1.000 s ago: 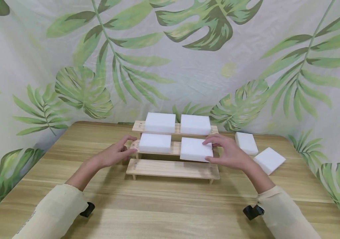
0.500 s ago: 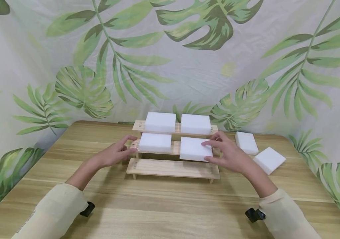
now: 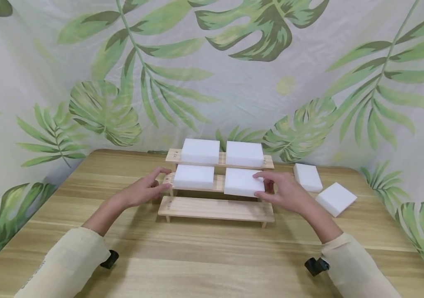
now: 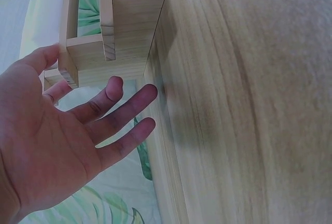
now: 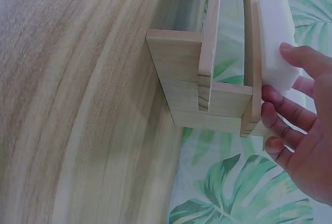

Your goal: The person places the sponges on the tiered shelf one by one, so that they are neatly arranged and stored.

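A three-step wooden display stand [image 3: 215,209] stands on the table, its lowest step bare. My right hand [image 3: 288,192] pinches a white foam block [image 3: 239,182] by its right end, thumb at the front and index finger on top. In the right wrist view that foam block [image 5: 275,37] lies along the middle step, and other fingertips are close to the step's end. My left hand [image 3: 141,192] grips the left end of the middle step between thumb and index finger; its other fingers [image 4: 129,105] stretch out below. Beside the held block sits another foam block [image 3: 194,176].
Two white foam blocks, one at left [image 3: 200,150] and one at right [image 3: 244,153], sit on the top step. To the right of the stand, two more blocks, one behind [image 3: 307,178] and one angled [image 3: 336,199], lie on the table [image 3: 204,260]. A leaf-patterned curtain [image 3: 242,95] hangs behind.
The foam block in my right hand has shifted slightly back on the middle step. My right fingers lifted, then settled again on its end. The left hand stays at the stand.
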{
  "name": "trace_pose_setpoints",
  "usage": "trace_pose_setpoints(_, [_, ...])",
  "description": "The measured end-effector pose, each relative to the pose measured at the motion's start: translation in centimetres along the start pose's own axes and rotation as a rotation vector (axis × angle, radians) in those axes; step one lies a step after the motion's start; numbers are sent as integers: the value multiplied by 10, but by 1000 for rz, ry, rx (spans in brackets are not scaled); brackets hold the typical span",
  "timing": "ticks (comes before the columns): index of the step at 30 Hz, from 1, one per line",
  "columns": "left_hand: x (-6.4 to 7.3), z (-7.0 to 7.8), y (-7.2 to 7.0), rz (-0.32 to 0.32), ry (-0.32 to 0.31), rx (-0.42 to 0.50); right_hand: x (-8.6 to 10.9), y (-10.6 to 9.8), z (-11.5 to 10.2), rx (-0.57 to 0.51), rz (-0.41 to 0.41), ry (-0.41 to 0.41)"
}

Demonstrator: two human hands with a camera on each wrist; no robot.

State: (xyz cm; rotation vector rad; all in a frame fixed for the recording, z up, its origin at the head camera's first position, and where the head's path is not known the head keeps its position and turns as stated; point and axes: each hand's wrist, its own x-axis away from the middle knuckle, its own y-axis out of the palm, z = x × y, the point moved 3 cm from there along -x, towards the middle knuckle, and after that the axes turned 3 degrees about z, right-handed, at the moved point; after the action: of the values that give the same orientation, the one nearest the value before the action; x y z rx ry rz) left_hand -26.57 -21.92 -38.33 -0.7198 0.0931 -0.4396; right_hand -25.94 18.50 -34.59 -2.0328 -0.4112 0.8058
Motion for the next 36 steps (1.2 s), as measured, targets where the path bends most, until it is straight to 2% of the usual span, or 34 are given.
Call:
trace_pose_setpoints(20, [0, 1, -1, -4, -9, 0, -8, 5, 8, -89, 27, 34])
trace_pose_setpoints(36, [0, 2, -1, -4, -17, -12, -10, 5, 10, -100, 15, 51])
